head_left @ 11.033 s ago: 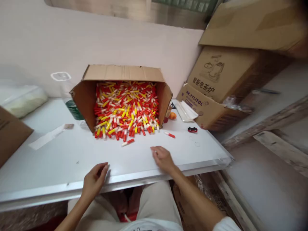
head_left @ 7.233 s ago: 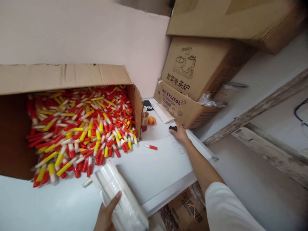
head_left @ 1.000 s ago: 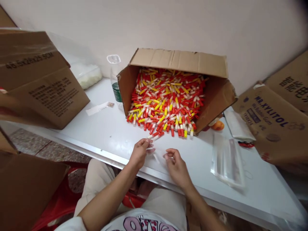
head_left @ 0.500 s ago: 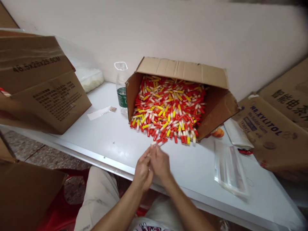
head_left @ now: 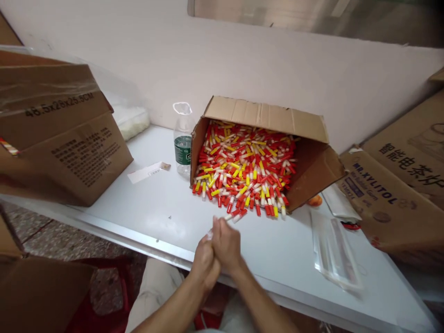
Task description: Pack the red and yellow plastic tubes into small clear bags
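Head camera view, looking down: a pale, translucent scrap (head_left: 210,234) pokes out at the top of the left hand (head_left: 204,259), above the near edge of the worktop (head_left: 149,203); most of it is covered, so its shape is unclear. The left hand is curled tight around it. The right hand (head_left: 227,243) presses against the left, its fingers bunched and pointing forward; I cannot tell whether it grips anything.

Just past the right fingertips lie two loose red-and-white tubes (head_left: 240,216), side by side. Behind them an open carton (head_left: 263,115) rests on its side, its mouth facing the person, with a heap of red, yellow and white tubes (head_left: 243,171) spilling over its lower edge.

Left of that carton, and close to it, stands a clear bottle (head_left: 182,150) with a green label; a paper strip (head_left: 147,172) lies flat nearby. Farther left is a big printed carton (head_left: 69,143), with a clear-sided container (head_left: 133,125) of pale contents behind it.

On the right side lie clear plastic sleeves (head_left: 335,252), a white packet (head_left: 342,203) and a partly hidden orange round object (head_left: 315,200), near a carton marked MR.XYLITOL (head_left: 374,203).
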`<state>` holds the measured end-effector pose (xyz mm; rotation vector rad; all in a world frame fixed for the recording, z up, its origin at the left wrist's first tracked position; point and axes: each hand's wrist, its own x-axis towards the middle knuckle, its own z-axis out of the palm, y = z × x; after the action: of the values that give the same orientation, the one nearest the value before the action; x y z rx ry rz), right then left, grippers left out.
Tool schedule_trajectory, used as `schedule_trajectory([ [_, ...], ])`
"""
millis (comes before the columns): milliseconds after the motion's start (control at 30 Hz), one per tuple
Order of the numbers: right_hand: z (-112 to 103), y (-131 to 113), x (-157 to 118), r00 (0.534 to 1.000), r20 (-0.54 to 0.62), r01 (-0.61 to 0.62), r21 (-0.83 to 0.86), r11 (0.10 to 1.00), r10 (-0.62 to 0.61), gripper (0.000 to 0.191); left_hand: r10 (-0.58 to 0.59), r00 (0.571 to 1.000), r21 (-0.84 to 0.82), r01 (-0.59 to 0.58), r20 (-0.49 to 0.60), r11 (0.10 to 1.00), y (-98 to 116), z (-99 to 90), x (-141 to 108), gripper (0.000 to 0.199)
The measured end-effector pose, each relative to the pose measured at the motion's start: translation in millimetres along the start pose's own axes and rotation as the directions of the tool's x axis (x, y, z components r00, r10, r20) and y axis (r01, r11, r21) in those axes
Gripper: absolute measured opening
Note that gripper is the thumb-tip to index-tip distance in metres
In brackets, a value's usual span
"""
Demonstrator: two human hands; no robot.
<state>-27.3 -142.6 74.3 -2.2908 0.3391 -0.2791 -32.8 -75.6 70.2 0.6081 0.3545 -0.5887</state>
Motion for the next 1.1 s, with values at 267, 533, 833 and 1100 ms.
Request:
schedule_trajectory([
  [267,-43,25,50,0.921,-0.053,0.362,-0.242,0.900,-0.385,0.044,-0.145,0.989,0.425,0.141,-0.023,0.894,38,-11.0,-11,0.028],
  [533,-64,27,30,0.823,-0.049,0.522,-0.328,0.787,-0.566,0.034,0.413,0.899,0.441,-0.314,-0.146,0.841,38,-20.9,-23,0.032],
  [833,-59,15,-11,0.854,0.136,0.508,-0.019,0.861,-0.501,0.035,0.473,0.880,0.494,-0.430,0.043,0.756,30,-8.2,-38,0.040],
  [1100,-55,18,-19,0.842,0.104,0.538,-0.094,0.838,-0.529,0.017,0.158,0.987,0.585,-0.125,-0.005,0.801,32,-17.4,-48,0.048],
])
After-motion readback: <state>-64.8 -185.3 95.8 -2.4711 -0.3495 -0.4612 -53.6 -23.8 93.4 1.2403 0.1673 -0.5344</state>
